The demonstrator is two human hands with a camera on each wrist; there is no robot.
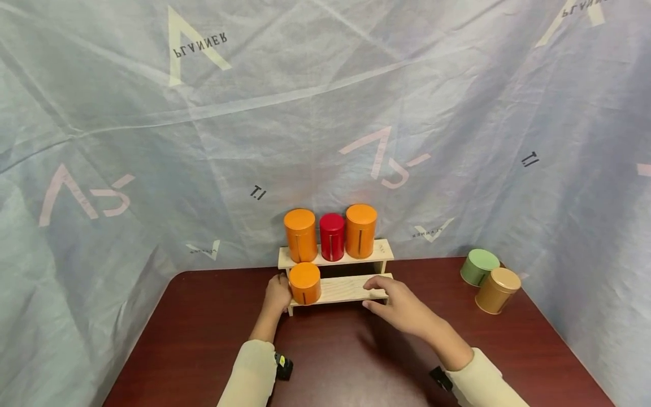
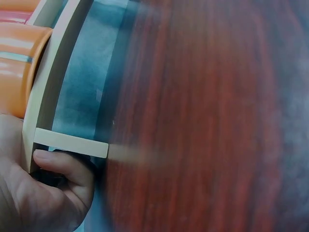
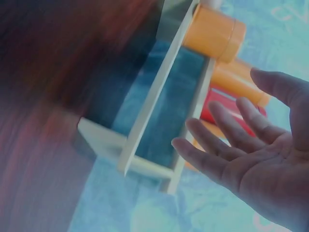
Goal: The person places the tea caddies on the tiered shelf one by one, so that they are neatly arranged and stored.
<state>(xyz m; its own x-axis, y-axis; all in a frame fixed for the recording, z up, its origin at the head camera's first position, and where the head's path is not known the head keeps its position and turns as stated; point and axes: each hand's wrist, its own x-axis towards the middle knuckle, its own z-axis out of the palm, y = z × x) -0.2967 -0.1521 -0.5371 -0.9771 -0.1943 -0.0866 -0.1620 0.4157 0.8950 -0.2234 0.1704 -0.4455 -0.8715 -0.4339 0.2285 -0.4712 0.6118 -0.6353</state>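
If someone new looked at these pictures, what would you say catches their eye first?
Probably the red canister, upright between two tall orange canisters on the upper tier of the wooden stand. Below, a short orange canister sits at the lower tier's left end, beside the left hand.

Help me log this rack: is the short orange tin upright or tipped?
Upright: the short orange tin stands on the lower shelf, its lid facing up.

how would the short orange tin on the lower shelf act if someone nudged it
The short orange tin is squat and stands upright, so it would probably slide before tipping. Its smooth, shiny side may feel slippery. Knocked over, it would likely roll, since its body is round.
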